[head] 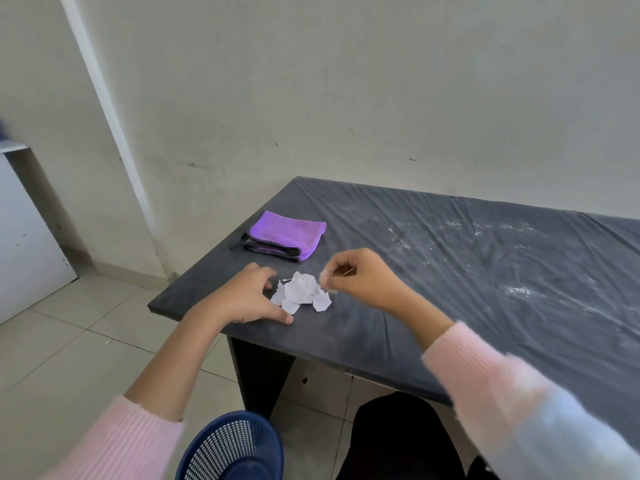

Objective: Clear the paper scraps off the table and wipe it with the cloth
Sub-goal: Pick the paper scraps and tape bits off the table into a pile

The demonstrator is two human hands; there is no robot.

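Observation:
A small heap of white paper scraps lies near the left front corner of the dark table. My left hand rests on the table just left of the heap, fingers spread and curved, thumb near the front scraps. Right of the heap, my right hand hovers with its fingertips pinched together, possibly on a tiny scrap; I cannot tell. A folded purple cloth with a black edge lies behind the heap, near the table's left edge.
A blue mesh basket stands on the tiled floor below the table's front left corner, beside my dark-clothed knee. White smears mark the table's right half. A white cabinet stands at far left against the wall.

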